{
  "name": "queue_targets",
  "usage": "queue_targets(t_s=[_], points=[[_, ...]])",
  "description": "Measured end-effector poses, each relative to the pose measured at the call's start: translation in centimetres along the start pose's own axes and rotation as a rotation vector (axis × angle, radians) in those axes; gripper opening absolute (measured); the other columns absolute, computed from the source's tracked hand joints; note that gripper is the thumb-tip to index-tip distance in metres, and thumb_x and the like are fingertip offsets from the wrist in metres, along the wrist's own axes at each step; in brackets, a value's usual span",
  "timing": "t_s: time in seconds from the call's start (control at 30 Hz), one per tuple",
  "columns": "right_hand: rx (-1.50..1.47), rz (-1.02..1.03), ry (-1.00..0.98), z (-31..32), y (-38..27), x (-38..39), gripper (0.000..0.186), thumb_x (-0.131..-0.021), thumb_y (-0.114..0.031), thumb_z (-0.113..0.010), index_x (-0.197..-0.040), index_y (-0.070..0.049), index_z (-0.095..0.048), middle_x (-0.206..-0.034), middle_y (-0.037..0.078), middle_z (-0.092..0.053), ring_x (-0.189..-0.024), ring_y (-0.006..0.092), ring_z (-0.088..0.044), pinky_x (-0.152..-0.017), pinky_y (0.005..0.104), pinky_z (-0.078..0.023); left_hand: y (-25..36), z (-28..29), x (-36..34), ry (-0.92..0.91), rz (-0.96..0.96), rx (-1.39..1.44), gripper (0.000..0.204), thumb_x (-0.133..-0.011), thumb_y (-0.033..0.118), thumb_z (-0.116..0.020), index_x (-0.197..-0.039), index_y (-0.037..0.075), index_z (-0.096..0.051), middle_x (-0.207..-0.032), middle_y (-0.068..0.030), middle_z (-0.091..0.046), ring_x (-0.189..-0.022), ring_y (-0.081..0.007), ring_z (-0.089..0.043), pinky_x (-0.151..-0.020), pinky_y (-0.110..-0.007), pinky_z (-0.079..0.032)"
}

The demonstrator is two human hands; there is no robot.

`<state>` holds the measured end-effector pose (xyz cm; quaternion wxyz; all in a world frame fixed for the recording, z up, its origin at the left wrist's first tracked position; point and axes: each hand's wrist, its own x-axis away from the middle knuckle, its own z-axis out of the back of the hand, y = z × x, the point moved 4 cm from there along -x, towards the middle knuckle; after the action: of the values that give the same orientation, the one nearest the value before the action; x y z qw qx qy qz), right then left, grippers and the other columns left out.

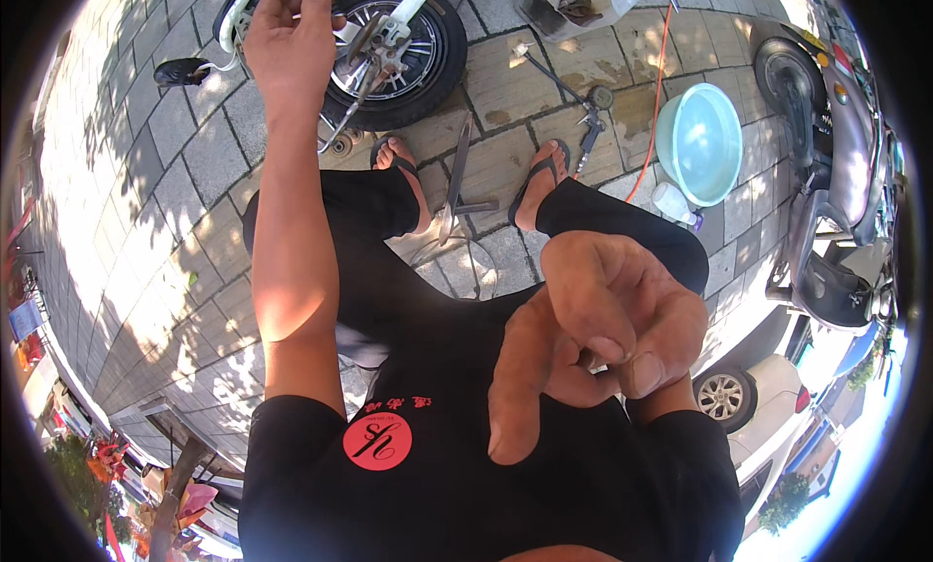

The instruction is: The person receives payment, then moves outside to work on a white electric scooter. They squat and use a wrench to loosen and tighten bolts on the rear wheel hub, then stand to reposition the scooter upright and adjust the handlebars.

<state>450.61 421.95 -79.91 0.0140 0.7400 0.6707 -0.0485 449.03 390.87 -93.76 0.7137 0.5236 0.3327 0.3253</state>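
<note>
My left hand (292, 52) reaches forward to the top edge, its fingers curled beside a white-framed two-wheeler; its fingertips are partly cut off, and I cannot see what they hold. Close by is the two-wheeler's wheel (449, 52), with a black tyre and spokes. My right hand (603, 333) is raised close to the camera. Its thumb and a finger press together in a pinch, while another finger points down; anything between the tips is too small to make out. On the paving between my sandalled feet lie a long metal tyre lever (457, 168) and a hammer (471, 208).
A pale blue basin (665, 139) and a white bottle (673, 202) stand to the right. An inflator gauge (600, 98) with a hose lies ahead, near an orange hose (656, 100). A tub of tools (564, 22) is farther off. A motor scooter (850, 183) is parked at right.
</note>
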Motion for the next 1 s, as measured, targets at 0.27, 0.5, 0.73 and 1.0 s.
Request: queue_targets(t_s=[0.27,0.5,0.73,1.0], points=[[-0.273,-0.061,0.123,-1.6,0.8,-3.1,0.029,-0.069,-0.006,-0.071,-0.091,0.002,-0.053,-0.114,0.047,-0.065,-0.092,0.0356,-0.074,-0.066,0.0238,-0.044,0.8,0.3,-2.0,0.029,0.017,0.080,0.042,-0.101,0.024,-0.073,-0.133,-0.002,-0.066,-0.107,-0.0108,-0.079,-0.084,-0.0120,-0.074,-0.072,-0.025,-0.055],[-0.376,-0.102,0.353,-1.9,0.0,-5.7,0.031,-0.058,-0.008,-0.070,-0.081,0.001,-0.051,-0.102,0.042,-0.069,-0.095,0.0465,-0.072,-0.083,0.0401,-0.052,0.9,0.4,-2.2,0.016,-0.016,0.073,0.044,-0.102,0.026,-0.074,-0.135,-0.002,-0.065,-0.107,-0.0100,-0.079,-0.084,-0.0109,-0.073,-0.073,-0.025,-0.056],[-0.531,0.043,0.399,-1.5,1.6,-6.3,0.030,-0.062,-0.007,-0.070,-0.082,0.002,-0.050,-0.094,0.039,-0.069,-0.084,0.0477,-0.073,-0.073,0.0453,-0.055,1.2,1.1,-2.4,0.049,-0.017,0.151,0.040,-0.101,0.024,-0.074,-0.132,-0.001,-0.068,-0.106,-0.0084,-0.080,-0.082,-0.0108,-0.073,-0.074,-0.024,-0.055],[0.081,-0.099,0.172,12.1,-3.6,-8.4,0.022,-0.097,-0.015,-0.066,-0.113,-0.014,-0.052,-0.126,0.029,-0.065,-0.056,0.0154,-0.054,-0.053,0.0302,-0.047,1.3,0.6,-3.1,0.066,0.022,0.360,0.033,-0.105,0.016,-0.067,-0.128,-0.007,-0.062,-0.100,-0.0067,-0.072,-0.084,-0.0094,-0.066,-0.068,-0.023,-0.055]])
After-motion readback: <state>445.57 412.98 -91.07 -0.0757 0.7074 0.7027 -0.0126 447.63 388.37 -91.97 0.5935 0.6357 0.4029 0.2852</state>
